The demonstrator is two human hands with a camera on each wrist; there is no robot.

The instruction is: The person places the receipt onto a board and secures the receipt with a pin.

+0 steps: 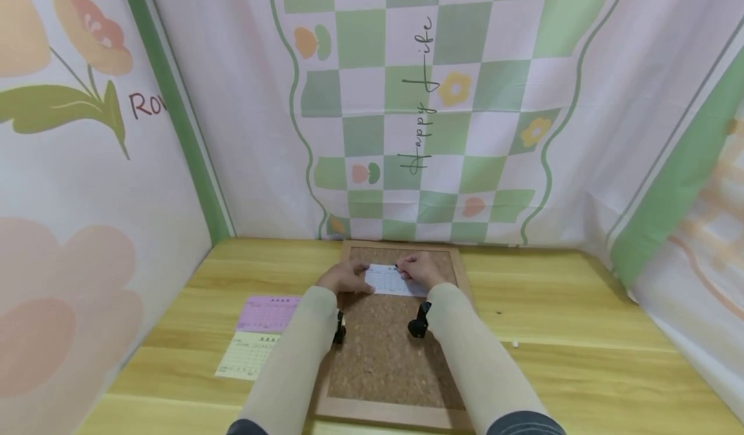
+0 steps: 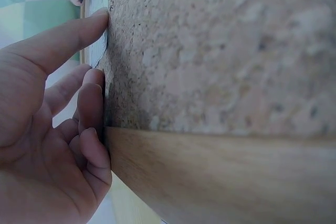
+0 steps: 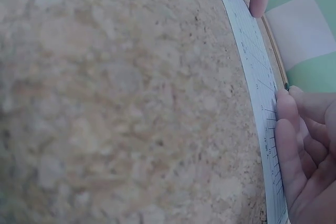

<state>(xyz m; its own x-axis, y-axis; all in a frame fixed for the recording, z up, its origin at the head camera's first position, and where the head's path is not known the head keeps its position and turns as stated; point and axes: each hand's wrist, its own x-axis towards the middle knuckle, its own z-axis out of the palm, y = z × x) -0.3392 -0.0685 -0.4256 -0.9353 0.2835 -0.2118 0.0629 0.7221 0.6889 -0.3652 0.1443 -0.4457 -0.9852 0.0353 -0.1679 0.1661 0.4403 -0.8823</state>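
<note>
One white card [image 1: 392, 280] lies on one cork board [image 1: 383, 357]; left hand [image 1: 345, 279] and right hand [image 1: 420, 270] press it with fairly straight fingers [image 2: 79, 27]; two cards [image 1: 258, 335] lie beside.

We see the corkboard [image 1: 383, 351] lying mid-tabletop [image 1: 581, 332], its far edge close to the back curtain [image 1: 442, 99], so little room is left behind it. Right of the corkboard the wood lies bare up to the side curtain. Left of the corkboard, two sheets [image 1: 258, 335] lie flat and low, with the left curtain beyond. Both hands [image 1: 349, 279] [image 1: 420, 270] and a white card [image 1: 391, 280] occupy the corkboard's far end; its near half is open cork.
</note>
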